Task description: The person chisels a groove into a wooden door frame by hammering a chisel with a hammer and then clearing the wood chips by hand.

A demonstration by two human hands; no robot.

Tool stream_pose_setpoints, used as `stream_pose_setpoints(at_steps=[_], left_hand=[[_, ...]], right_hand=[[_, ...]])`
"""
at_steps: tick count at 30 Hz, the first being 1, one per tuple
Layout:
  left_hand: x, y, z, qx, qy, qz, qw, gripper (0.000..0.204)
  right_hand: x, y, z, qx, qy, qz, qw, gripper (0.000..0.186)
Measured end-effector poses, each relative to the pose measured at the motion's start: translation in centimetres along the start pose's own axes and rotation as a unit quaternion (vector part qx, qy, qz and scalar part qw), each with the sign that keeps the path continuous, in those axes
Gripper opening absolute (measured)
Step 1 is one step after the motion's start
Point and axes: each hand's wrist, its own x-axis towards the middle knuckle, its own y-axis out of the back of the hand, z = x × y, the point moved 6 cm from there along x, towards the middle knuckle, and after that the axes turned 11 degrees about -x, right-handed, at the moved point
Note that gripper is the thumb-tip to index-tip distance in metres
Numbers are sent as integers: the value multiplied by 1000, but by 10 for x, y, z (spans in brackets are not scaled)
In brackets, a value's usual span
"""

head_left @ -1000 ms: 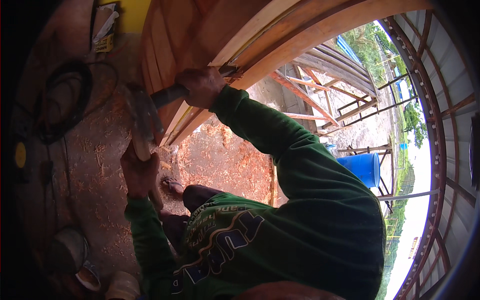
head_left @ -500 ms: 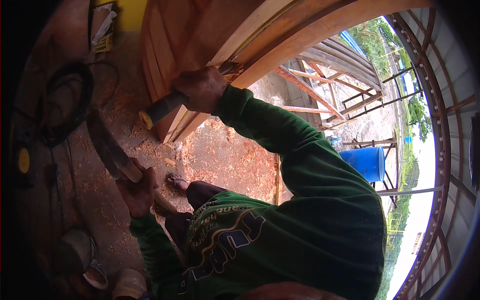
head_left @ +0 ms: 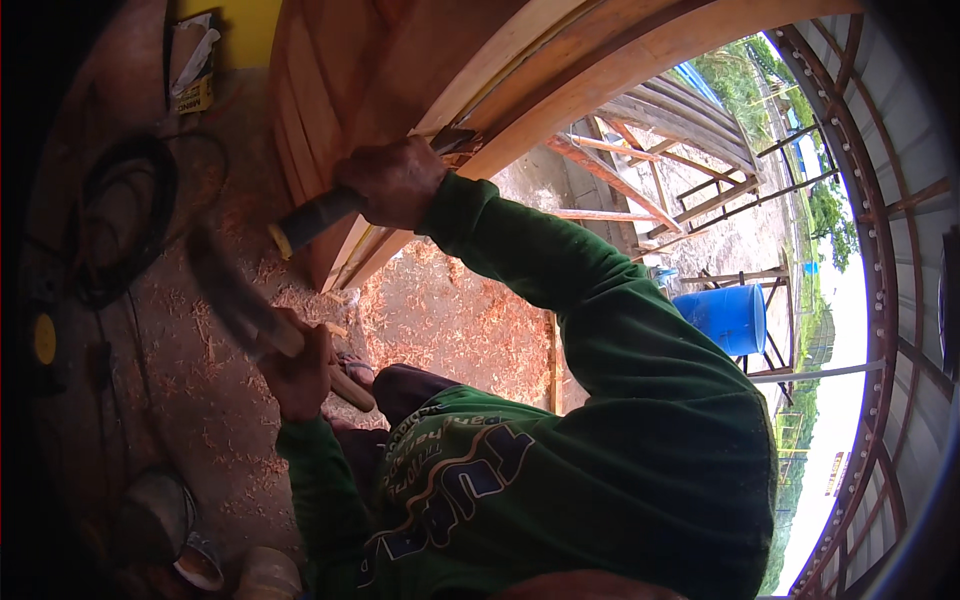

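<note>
My right hand (head_left: pixel 395 182) is closed around a chisel (head_left: pixel 315 218) with a dark handle and a yellow butt end. Its metal end reaches a dark recess in the edge of the reddish wooden frame (head_left: pixel 590 62). Lower left, my left hand (head_left: pixel 298 372) grips a striking tool (head_left: pixel 228 290) with a wooden handle and a long, dark, curved head. That head is smeared by motion, so its exact kind is unclear. It stands apart from the chisel's butt, below and left of it. The handle's rounded end (head_left: pixel 352 388) sticks out beyond my fist.
Wood shavings (head_left: pixel 440 320) litter the floor. A coiled black cable (head_left: pixel 125 215) lies at left, near a dark power tool with a yellow disc (head_left: pixel 45 338). Containers (head_left: pixel 195 560) stand lower left. Timber trestles (head_left: pixel 640 185) and a blue drum (head_left: pixel 725 318) are on the right.
My left hand has shifted right and slightly upward with the striking tool, whose head is now more blurred. My right hand and the chisel have moved slightly left.
</note>
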Motion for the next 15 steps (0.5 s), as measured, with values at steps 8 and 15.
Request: stream_pose_setpoints(at_steps=[8,15], left_hand=[[1,20,-16,-25,0,-41,999,28],[15,-1,18,94,55,-1,994,22]], right_hand=[[-2,-1,2,-1,-24,2,1000,15],[0,-11,5,-33,-57,-7,998,13]])
